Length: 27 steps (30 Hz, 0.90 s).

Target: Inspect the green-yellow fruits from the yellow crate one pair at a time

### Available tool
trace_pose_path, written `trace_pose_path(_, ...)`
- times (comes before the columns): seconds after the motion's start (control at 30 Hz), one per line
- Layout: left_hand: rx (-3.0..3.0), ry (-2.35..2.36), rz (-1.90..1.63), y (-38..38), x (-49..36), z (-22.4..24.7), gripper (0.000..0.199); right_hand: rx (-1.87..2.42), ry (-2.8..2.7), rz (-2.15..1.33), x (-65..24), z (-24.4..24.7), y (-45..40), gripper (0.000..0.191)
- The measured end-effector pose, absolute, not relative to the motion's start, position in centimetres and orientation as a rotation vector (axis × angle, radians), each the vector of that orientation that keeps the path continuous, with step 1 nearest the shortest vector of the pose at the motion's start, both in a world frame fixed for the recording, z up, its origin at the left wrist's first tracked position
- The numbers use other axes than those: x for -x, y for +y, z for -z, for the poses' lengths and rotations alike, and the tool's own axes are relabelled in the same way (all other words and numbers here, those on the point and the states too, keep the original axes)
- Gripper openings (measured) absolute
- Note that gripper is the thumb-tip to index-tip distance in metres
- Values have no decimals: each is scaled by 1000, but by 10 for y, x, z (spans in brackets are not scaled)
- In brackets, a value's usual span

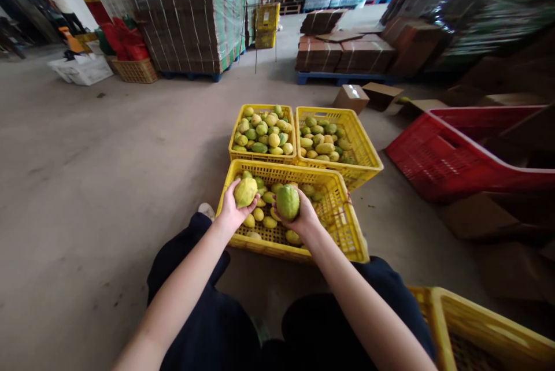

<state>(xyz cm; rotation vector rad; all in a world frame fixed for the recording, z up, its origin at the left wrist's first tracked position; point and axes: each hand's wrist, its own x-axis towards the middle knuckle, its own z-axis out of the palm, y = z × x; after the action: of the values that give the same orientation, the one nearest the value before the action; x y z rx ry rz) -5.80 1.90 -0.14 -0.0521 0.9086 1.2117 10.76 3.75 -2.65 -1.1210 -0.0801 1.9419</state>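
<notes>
My left hand [236,209] is closed around a yellow, oval, papaya-like fruit [245,192]. In my right hand [306,215] is a green fruit [287,202] of the same kind, with faint ridges. Both fruits are held up over the near yellow crate [362,238], side by side and apart. Loose yellow and green fruits [269,222] lie on the bottom of that crate, partly hidden by my hands. Directly behind it stand a left yellow crate [262,156], heaped with such fruits, and a right yellow crate [368,154], partly filled.
To the right are a large red crate [416,157] and cardboard boxes [350,97]. Another yellow crate [437,325] sits at my lower right. Wrapped stacks [182,13] and a blue pallet [342,78] with flat cartons stand farther back. Two people [56,1] are at the far left.
</notes>
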Motion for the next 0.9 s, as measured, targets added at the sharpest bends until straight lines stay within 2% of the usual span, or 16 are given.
trace_pose_path(0.3,3,853,-1148,23,52,4,39,1150,16,-1741,-110,14,39,17)
trace_pose_path(0.43,-87,750,-1094,20,45,-6,43,1080,32,-1836,-110,10,37,26)
trace_pose_path(0.6,-36,695,-1090,15,34,-21,29,1057,33,-1869,-117,9,33,34)
trace_pose_path(0.67,-39,677,-1074,15,29,-23,30,1006,22,-1875,-122,9,31,36)
trace_pose_path(0.8,-105,570,-1077,16,20,-18,40,848,-42,-1887,-132,6,26,27)
trace_pose_path(0.9,-146,493,-1090,16,13,-16,40,808,-78,-1865,-140,3,22,24)
